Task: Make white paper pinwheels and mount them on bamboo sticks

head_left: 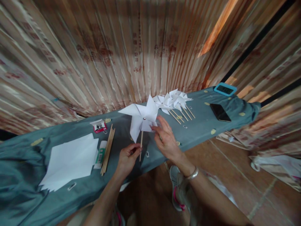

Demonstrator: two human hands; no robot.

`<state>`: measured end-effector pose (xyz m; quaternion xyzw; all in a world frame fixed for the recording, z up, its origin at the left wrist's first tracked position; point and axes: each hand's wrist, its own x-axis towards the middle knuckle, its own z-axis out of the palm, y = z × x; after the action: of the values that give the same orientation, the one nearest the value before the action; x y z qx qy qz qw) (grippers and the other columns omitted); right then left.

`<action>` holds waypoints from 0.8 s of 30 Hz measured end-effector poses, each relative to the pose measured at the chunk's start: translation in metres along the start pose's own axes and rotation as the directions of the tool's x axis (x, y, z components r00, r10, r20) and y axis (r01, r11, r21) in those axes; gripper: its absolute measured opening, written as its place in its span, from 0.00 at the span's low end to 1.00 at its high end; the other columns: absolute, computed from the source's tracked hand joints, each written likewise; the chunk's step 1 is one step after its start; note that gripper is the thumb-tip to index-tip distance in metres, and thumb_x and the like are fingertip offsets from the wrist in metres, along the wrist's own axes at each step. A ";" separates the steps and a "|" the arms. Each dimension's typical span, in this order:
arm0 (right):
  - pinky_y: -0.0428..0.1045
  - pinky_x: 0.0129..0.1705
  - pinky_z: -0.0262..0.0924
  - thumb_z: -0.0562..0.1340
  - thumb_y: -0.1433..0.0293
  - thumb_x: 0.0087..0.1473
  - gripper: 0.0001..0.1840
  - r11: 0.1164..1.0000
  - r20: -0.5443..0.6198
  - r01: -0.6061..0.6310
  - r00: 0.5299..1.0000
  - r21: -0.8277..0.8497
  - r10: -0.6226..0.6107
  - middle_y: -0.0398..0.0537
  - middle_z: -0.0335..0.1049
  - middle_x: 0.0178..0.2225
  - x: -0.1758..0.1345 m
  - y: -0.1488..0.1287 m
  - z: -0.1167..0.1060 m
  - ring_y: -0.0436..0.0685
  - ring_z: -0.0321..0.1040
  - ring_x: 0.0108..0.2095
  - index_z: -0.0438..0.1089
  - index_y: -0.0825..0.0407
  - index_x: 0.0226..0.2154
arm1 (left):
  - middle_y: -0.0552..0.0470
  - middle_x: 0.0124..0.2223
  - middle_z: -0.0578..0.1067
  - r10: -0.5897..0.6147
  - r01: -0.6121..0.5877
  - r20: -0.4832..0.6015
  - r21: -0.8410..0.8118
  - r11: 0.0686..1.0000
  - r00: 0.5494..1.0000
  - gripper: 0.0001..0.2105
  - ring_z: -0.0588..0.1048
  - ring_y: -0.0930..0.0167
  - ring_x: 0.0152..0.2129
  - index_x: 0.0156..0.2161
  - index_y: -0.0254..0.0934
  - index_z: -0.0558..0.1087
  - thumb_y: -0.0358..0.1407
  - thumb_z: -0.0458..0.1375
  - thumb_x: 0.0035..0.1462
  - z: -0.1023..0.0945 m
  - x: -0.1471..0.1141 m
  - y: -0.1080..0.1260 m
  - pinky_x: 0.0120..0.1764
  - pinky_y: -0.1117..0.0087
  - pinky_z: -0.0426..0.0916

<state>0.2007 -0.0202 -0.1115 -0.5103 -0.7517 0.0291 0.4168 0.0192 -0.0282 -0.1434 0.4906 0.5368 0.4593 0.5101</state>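
A white paper pinwheel (143,114) with a shiny pin at its centre stands upright over the table on a thin wooden stick (141,139). My left hand (128,157) is closed, pinching the stick between thumb and fingers below the blades. Beside the right-hand blade is my right hand (166,138), its fingers apart and the tips touching the paper edge. Part of that blade is hidden behind the fingers. Several more white pinwheels (172,100) lie together just behind, their wooden sticks pointing towards me.
On the left lie a stack of white paper sheets (70,158), a glue stick (100,154), a bundle of wooden sticks (108,150) and a small red box of pins (99,126). A phone (220,112) and a blue-framed clock (225,89) rest to the right on the green cloth.
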 end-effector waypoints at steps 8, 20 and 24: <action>0.58 0.59 0.59 0.51 0.75 0.58 0.18 0.991 -0.076 -0.112 0.990 0.078 0.118 0.54 0.68 0.54 0.001 0.006 -0.015 0.59 0.65 0.56 0.71 0.50 0.46 | 0.52 0.25 0.79 -0.029 0.029 -0.014 0.001 1.000 0.999 0.11 0.73 0.70 0.22 0.27 0.38 0.80 0.41 0.66 0.36 0.002 0.001 0.000 0.28 0.71 0.68; 0.61 0.64 0.51 0.51 0.75 0.53 0.31 0.966 -0.024 -0.258 0.966 0.036 0.259 0.56 0.58 0.62 0.003 0.044 -0.018 0.61 0.55 0.63 0.57 0.54 0.61 | 0.52 0.24 0.79 -0.045 0.045 0.083 0.000 0.999 0.996 0.10 0.74 0.71 0.21 0.26 0.38 0.80 0.40 0.66 0.36 0.005 -0.004 0.001 0.26 0.73 0.67; 0.56 0.56 0.63 0.50 0.77 0.52 0.27 0.934 0.183 -0.334 0.933 0.123 0.310 0.49 0.74 0.51 0.001 0.041 -0.014 0.59 0.70 0.50 0.69 0.51 0.52 | 0.52 0.24 0.79 -0.059 0.060 0.045 -0.021 0.998 0.997 0.11 0.74 0.71 0.22 0.26 0.38 0.80 0.40 0.67 0.34 0.004 -0.002 0.001 0.28 0.72 0.68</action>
<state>0.2404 -0.0047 -0.1210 -0.5895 -0.6843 0.1954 0.3821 0.0231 -0.0297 -0.1426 0.4787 0.5347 0.4388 0.5408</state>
